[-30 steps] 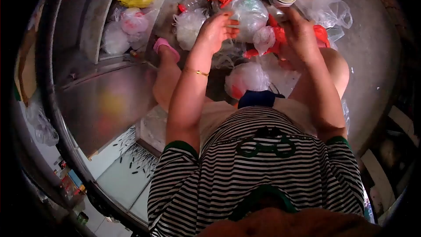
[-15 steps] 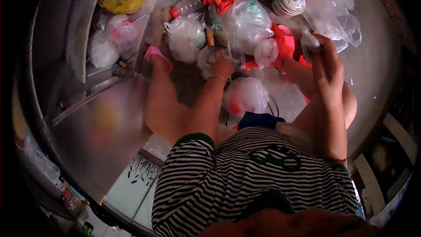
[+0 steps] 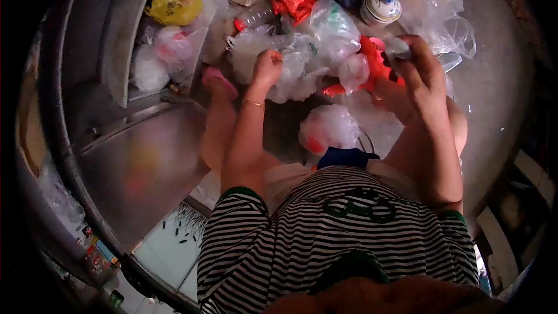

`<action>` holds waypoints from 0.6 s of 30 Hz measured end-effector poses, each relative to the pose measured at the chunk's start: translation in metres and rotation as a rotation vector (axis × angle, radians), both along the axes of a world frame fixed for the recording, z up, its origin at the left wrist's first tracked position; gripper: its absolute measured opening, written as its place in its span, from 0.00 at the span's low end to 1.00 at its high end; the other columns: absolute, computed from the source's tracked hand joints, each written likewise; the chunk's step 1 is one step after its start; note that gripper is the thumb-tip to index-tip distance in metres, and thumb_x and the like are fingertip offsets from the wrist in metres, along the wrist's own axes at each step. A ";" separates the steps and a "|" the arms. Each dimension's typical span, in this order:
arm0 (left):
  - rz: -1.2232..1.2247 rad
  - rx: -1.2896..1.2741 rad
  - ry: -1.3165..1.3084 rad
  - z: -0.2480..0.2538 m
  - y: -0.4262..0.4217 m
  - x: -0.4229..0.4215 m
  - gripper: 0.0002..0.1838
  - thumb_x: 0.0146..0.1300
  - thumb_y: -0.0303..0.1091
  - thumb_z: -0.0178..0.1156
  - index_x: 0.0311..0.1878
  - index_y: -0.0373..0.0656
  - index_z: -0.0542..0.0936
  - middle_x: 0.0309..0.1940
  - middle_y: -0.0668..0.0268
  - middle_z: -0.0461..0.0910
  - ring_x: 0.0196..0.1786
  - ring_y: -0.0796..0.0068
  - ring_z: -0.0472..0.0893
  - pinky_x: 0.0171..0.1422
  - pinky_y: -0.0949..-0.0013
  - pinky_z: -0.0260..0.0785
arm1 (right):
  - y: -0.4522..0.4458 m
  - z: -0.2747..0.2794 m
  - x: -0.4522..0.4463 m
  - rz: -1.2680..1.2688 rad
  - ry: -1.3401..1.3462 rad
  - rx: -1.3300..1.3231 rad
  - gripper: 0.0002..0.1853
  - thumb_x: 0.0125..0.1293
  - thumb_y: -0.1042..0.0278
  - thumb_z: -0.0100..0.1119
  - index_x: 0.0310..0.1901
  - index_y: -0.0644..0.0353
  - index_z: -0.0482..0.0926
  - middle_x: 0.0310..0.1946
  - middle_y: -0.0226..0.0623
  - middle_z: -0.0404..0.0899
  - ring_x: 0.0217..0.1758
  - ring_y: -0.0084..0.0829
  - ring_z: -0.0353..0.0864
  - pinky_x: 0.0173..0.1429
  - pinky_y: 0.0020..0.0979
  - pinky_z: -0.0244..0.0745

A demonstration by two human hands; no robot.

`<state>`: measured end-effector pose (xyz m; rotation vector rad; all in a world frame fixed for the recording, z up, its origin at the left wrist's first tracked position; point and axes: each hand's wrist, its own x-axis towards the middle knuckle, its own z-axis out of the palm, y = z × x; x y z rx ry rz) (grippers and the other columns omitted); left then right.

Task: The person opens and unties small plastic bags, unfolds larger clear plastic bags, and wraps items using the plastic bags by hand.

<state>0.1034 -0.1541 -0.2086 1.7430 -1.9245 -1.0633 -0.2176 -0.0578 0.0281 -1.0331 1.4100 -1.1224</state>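
Observation:
My left hand [image 3: 268,68] is closed, its fingers curled at a crumpled clear plastic bag [image 3: 297,84] that spreads out around and beyond it. Raised at the right, my right hand [image 3: 423,72] grips a small, whitish, folded piece of plastic [image 3: 398,48] between thumb and fingers. Between my legs lies a tied clear bag [image 3: 330,129] with something red and white inside. A fuller clear bag [image 3: 335,28] and red plastic bags [image 3: 372,61] lie beyond my hands.
To the left, an open cabinet holds a yellow bag [image 3: 175,4] and white bags [image 3: 152,70]; its door [image 3: 139,151] stands open beside me. Farther off are a red-capped bottle [image 3: 256,19], a lidded ceramic jar [image 3: 381,7] and large clear bags [image 3: 430,6].
My left hand has moved left and slightly up, and the clear plastic around it is now spread wider. The right hand, still holding the whitish piece, has shifted slightly left.

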 end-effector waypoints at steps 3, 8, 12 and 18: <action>0.041 -0.104 0.068 0.062 0.005 -0.010 0.09 0.51 0.24 0.55 0.38 0.38 0.74 0.37 0.57 0.76 0.39 0.64 0.78 0.45 0.67 0.69 | 0.007 -0.022 0.005 0.108 0.022 -0.131 0.17 0.56 0.83 0.43 0.49 0.65 0.67 0.30 0.36 0.73 0.30 0.26 0.75 0.35 0.26 0.70; 0.042 -0.225 0.201 0.149 0.030 -0.035 0.10 0.52 0.22 0.55 0.39 0.38 0.74 0.37 0.61 0.76 0.35 0.69 0.76 0.42 0.70 0.69 | 0.019 -0.031 0.031 0.537 0.450 -0.458 0.18 0.49 0.80 0.51 0.46 0.65 0.71 0.54 0.50 0.68 0.55 0.47 0.70 0.56 0.37 0.67; 0.104 -0.168 0.500 0.211 0.056 -0.052 0.11 0.52 0.20 0.55 0.40 0.40 0.74 0.36 0.67 0.75 0.34 0.78 0.74 0.40 0.75 0.67 | 0.044 -0.040 0.054 0.727 0.508 -0.285 0.12 0.46 0.79 0.53 0.36 0.66 0.73 0.57 0.54 0.64 0.50 0.52 0.73 0.55 0.40 0.68; 0.254 -0.241 0.708 0.280 0.063 -0.046 0.13 0.49 0.17 0.55 0.40 0.38 0.74 0.33 0.69 0.75 0.33 0.83 0.72 0.40 0.80 0.66 | 0.033 -0.053 0.028 0.586 0.804 -0.319 0.11 0.48 0.79 0.51 0.37 0.68 0.71 0.38 0.53 0.72 0.46 0.50 0.72 0.50 0.40 0.68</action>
